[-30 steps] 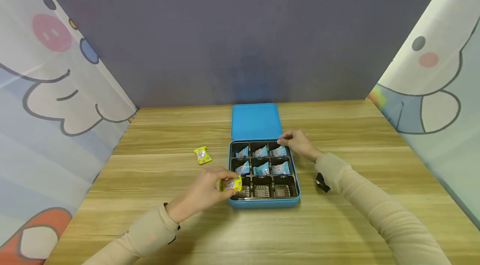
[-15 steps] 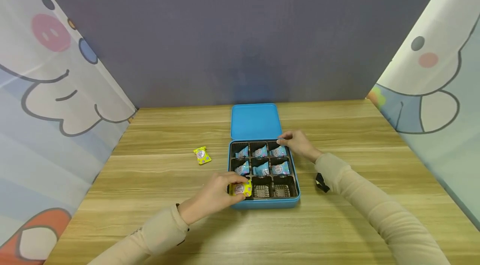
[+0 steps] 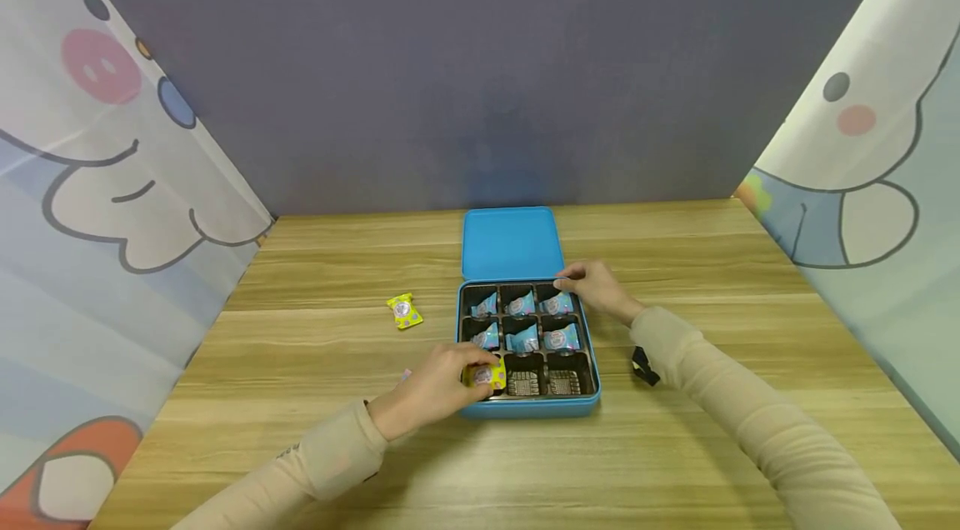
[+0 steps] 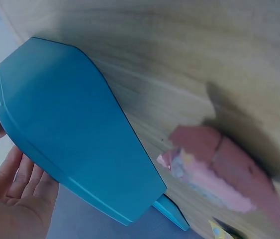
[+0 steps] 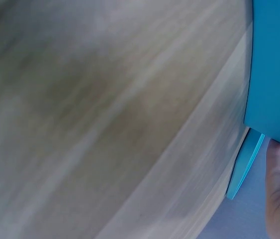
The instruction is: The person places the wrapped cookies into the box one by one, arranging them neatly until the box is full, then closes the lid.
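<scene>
A person's left hand (image 3: 442,384) pinches a yellow packet (image 3: 489,376) between thumb and fingers, at the front-left compartment of a blue box (image 3: 528,408). Whether the packet touches the compartment floor cannot be told. The right hand (image 3: 600,288) grips the box's far right corner, thumb and forefinger together on the rim. Six blue packets (image 3: 522,338) fill the back and middle rows; the front middle and front right compartments are bare. The lid (image 3: 512,242) lies flat behind the box. On the table (image 3: 315,330), left of the box, lies a second yellow packet (image 3: 405,310); a pink packet (image 4: 224,172) shows in the left wrist view.

The held packet looks light, its wrapper thin, shiny and probably slippery, with crimped ends. Its filling is hidden, so it may be firm or may crush; a gentle pinch across the body seems safest, since the ends would likely fold. The dark tray (image 3: 523,382) looks like thin, flexible plastic. The box seems stiff but light enough to slide, so its corner rim is a sensible hold.
</scene>
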Motion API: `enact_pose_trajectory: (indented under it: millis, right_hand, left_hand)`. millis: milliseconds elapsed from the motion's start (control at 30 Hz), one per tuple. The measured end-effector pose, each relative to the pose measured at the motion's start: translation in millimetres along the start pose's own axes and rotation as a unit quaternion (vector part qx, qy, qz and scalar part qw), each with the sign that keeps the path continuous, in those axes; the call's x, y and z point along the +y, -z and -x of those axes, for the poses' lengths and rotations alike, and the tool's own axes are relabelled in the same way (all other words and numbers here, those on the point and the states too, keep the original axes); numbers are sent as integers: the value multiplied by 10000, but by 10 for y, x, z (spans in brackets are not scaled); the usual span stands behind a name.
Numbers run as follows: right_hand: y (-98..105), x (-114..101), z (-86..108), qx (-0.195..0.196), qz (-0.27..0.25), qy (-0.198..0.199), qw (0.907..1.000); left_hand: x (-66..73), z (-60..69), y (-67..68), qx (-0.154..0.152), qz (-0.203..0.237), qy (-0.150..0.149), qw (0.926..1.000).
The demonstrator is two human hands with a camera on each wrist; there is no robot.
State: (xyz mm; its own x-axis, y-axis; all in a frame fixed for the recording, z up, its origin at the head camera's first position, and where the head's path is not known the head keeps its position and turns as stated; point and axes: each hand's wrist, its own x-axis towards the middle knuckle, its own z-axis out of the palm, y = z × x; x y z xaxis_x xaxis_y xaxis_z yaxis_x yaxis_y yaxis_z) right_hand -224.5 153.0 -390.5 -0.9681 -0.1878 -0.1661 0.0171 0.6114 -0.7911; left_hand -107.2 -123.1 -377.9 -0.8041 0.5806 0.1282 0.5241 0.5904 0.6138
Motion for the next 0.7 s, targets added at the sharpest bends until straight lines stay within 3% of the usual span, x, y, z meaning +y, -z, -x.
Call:
enact_pose_trajectory:
  millis: [700]
  right_hand:
    - [12,12,6,-11,-28,14,10000]
  left_hand:
    - [61,-74,58,-355,-926,-294,9946]
